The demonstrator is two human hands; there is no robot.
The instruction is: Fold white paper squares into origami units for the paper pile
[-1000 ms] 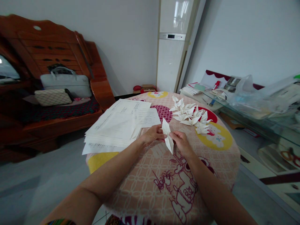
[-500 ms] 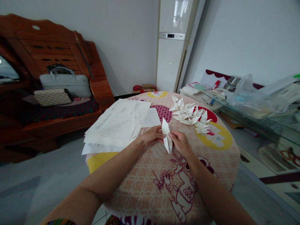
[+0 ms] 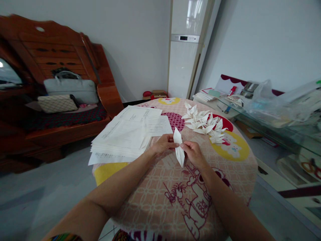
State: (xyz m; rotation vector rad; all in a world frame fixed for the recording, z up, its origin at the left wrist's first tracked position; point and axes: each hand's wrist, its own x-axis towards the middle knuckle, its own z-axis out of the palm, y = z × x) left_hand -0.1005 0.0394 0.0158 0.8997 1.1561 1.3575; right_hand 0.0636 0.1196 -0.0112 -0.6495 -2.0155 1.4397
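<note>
Between my two hands is a piece of folded white paper (image 3: 178,147), a long narrow diamond pointed at top and bottom. My left hand (image 3: 165,144) pinches its left edge near the middle, thumb on the front face. From the other side, my right hand (image 3: 193,151) grips the same paper at mid-height. The fingers behind the paper are hidden. Beyond my right hand lies a heap of folded paper cranes (image 3: 200,121). A stack of printed paper sheets (image 3: 122,134) sits to the left of my hands.
Under everything is a round table with a patterned pink cloth (image 3: 145,197). On the right, a glass-topped stand (image 3: 265,129) holds a plastic bag (image 3: 265,103) and papers. A wooden sofa (image 3: 100,77) with a grey bag (image 3: 72,89) stands at the left.
Both hands still hold the folded paper in nearly the same place. My left thumb has shifted slightly to the right across its front.
</note>
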